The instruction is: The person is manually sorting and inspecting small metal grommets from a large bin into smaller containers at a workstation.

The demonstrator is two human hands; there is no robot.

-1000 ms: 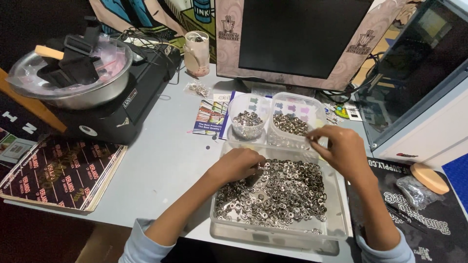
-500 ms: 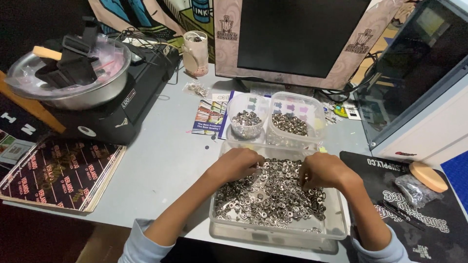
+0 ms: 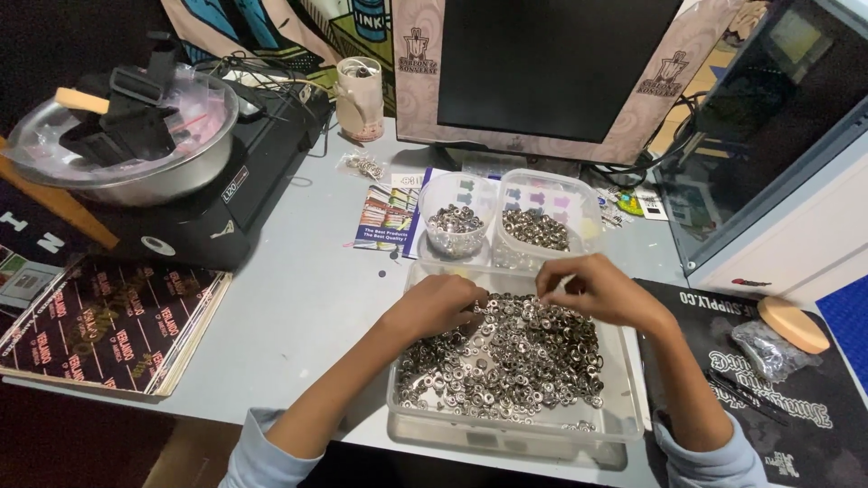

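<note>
A clear plastic tray (image 3: 626,417) at the table's front edge holds a heap of several small metal rings (image 3: 511,366). My left hand (image 3: 441,305) rests on the back left of the heap with its fingers curled down into the rings; what they hold is hidden. My right hand (image 3: 592,291) hovers over the back middle of the tray, fingertips pinched together on rings close to the left hand. Just behind the tray stand a round clear cup (image 3: 457,221) and a clear rectangular tub (image 3: 547,228), each holding some sorted rings.
A dark monitor (image 3: 542,63) stands at the back. A metal bowl (image 3: 127,136) sits on a black machine (image 3: 208,208) at the left, with printed boards (image 3: 99,330) in front. A black mat (image 3: 768,380) with a small bag and a wooden disc lies at the right.
My right hand came back from the rectangular tub into the tray and moved left toward the left hand. My left hand has stayed in the heap.
</note>
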